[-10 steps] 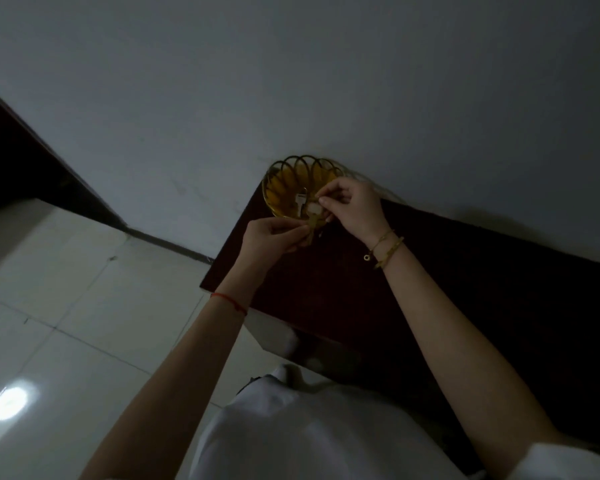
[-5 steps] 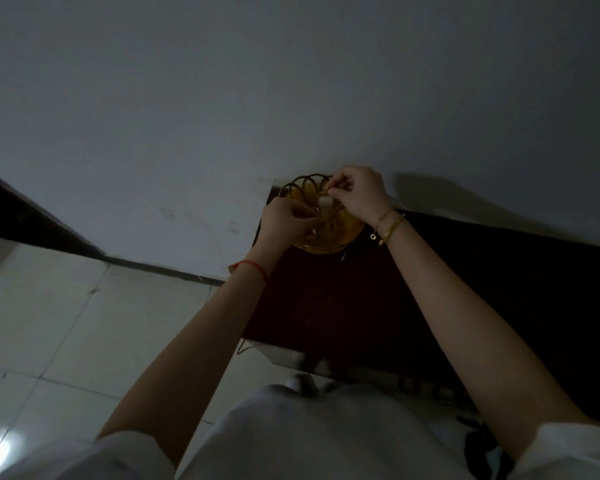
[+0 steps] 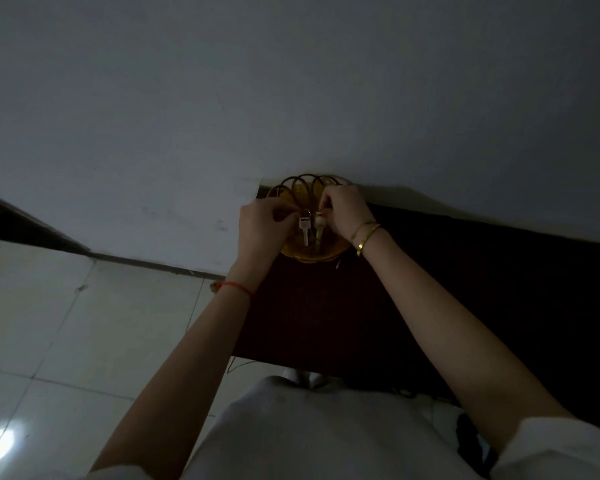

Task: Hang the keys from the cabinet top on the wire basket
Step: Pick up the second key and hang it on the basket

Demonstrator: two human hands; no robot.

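Observation:
A round golden wire basket (image 3: 300, 183) with looped wires stands on the far left corner of a dark cabinet top (image 3: 447, 289), against the wall. Two pale keys (image 3: 305, 230) hang on a small ring over the basket's near side. My left hand (image 3: 262, 223) pinches the ring from the left. From the right, my right hand (image 3: 343, 211) pinches the top of the second key. Whether the ring sits on a basket wire I cannot tell, as the fingers hide it.
A grey wall (image 3: 291, 81) rises right behind the basket. Pale floor tiles (image 3: 66, 323) lie to the left of the cabinet, with a dark skirting strip along the wall. The room is dim. My white clothing fills the bottom of the view.
The keys, hidden by my fingers half a second ago, now dangle in view between the hands. Both hands stay at the basket's near rim; the view has shifted slightly.

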